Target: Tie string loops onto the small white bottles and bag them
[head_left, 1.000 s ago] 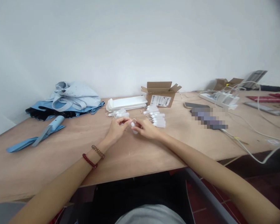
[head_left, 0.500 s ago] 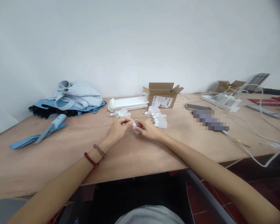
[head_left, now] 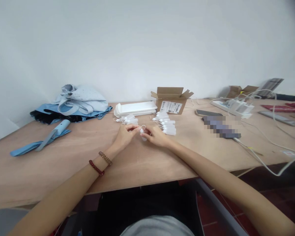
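Both of my hands meet over the middle of the wooden table [head_left: 64, 170]. My left hand [head_left: 125, 136] and my right hand [head_left: 156, 135] each pinch the same small white plastic piece with a thin wire loop [head_left: 142, 132], held just above the tabletop. A red bead bracelet and a coiled band sit on my left wrist. Just beyond my right hand lie several similar white pieces [head_left: 166, 123] in a row. A smaller cluster of them [head_left: 126, 119] lies beyond my left hand.
An open cardboard box [head_left: 171, 100] and a stack of white packets [head_left: 135, 108] stand at the back. A pale blue umbrella and cloth [head_left: 71, 105] lie at the left. Phones [head_left: 207, 112], a power strip [head_left: 232, 105] and trailing cables [head_left: 260, 154] fill the right side.
My hands have stayed together on the small white piece with only slight finger shifts. The view has shifted slightly.
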`<state>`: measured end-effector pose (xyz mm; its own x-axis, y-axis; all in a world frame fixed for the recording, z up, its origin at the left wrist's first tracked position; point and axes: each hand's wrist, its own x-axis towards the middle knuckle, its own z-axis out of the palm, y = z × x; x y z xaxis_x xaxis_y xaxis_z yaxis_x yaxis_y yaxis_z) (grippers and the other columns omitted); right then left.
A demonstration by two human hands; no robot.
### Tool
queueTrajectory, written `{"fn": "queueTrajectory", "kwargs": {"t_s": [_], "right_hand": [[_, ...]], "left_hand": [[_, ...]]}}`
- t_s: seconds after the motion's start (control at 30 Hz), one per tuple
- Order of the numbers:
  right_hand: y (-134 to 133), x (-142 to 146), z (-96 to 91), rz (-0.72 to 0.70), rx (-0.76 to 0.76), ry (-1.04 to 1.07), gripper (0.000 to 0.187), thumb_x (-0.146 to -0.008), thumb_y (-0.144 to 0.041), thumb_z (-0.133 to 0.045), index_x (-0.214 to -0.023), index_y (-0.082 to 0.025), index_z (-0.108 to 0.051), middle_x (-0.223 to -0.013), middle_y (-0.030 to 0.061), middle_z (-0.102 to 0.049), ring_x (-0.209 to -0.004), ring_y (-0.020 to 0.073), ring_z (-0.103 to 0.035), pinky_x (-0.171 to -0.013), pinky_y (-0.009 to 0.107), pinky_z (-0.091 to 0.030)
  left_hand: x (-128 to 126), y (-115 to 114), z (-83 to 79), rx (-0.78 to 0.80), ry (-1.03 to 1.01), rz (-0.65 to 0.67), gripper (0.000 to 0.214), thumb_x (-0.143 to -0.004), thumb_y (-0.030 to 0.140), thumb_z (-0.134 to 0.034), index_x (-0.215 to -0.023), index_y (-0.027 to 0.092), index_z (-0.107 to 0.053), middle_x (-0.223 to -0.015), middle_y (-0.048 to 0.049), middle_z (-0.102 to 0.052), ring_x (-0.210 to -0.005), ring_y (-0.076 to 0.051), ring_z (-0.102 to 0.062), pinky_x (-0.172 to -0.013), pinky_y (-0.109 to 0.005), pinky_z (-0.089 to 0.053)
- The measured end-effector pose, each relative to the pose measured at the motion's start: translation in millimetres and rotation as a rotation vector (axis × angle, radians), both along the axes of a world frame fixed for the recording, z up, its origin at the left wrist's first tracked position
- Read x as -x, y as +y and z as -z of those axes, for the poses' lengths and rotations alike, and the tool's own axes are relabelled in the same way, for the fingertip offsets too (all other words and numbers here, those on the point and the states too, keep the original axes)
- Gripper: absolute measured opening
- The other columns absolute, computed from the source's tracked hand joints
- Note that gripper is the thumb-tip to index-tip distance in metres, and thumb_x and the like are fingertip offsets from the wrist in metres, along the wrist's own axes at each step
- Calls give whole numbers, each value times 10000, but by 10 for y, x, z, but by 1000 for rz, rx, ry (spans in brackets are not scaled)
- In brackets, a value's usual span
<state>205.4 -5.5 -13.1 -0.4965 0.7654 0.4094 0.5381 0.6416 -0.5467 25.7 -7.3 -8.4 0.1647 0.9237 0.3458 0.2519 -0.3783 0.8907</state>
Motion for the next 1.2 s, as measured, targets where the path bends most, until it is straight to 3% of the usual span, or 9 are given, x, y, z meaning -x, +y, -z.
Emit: {"fn": "queueTrajectory", "kwargs": {"t_s": [0.2, 0.37, 0.53, 0.63, 0.77, 0.97, 1.2], "right_hand": [[-11, 12, -20, -1, 14, -24, 150, -885, -283, -567, -796, -174, -515, -648, -8, -588, -584, 116, -498, -583, 232, -304], [-42, 15, -33, 14, -29, -137, 149, -881, -283, -567, -799, -160, -558, -675, 7, -586, -582, 110, -457, -571, 238, -273], [-33, 6, -33, 51, -32, -218, 185, -858, -310, -596, -754, -158, -592, -667, 11, -577, -577, 108, -427, -565, 246, -259], [9, -36, -56, 69, -87, -189, 137, -857, -272, -592, -787, -157, -612, -736, 31, -600, -677, 130, -485, -625, 244, -302], [89, -146, -116, 133, -134, -161, 108, -871, -231, -556, -837, -155, -623, -793, 48, -614, -729, 140, -512, -661, 247, -330], [206, -315, -188, 216, -179, -176, 94, -858, -207, -545, -815, -157, -612, -809, 59, -629, -779, 164, -536, -682, 255, -357], [264, -475, -309, 311, -164, -202, 105, -817, -164, -526, -798, -163, -629, -815, 56, -657, -754, 164, -556, -661, 253, -366]], "left_hand": [[38, 13, -97, 1, 25, -34, 291, -709, 417, -683, -812, 149, -734, -814, -61, -721, -663, -151, -582, -582, -255, -449], [208, 80, -212, -89, 238, -7, 260, -728, 407, -664, -740, 155, -729, -745, -40, -703, -659, -149, -566, -593, -247, -428], [398, 147, -288, -15, 382, 44, 251, -699, 396, -684, -634, 154, -705, -565, -2, -604, -542, -116, -487, -519, -230, -364], [485, 204, -300, 50, 320, 22, 260, -691, 408, -691, -636, 154, -700, -516, 2, -556, -507, -108, -452, -483, -226, -345], [555, 283, -270, 101, 124, -149, 268, -651, 406, -731, -707, 144, -723, -633, -33, -638, -522, -101, -470, -493, -227, -386], [537, 354, -95, 214, -108, -302, 237, -625, 342, -740, -704, 120, -711, -707, -55, -646, -578, -102, -505, -462, -201, -371], [551, 408, 3, 282, -162, -429, 280, -589, 358, -770, -705, 113, -701, -505, 23, -504, -429, -67, -365, -402, -209, -283]]}}
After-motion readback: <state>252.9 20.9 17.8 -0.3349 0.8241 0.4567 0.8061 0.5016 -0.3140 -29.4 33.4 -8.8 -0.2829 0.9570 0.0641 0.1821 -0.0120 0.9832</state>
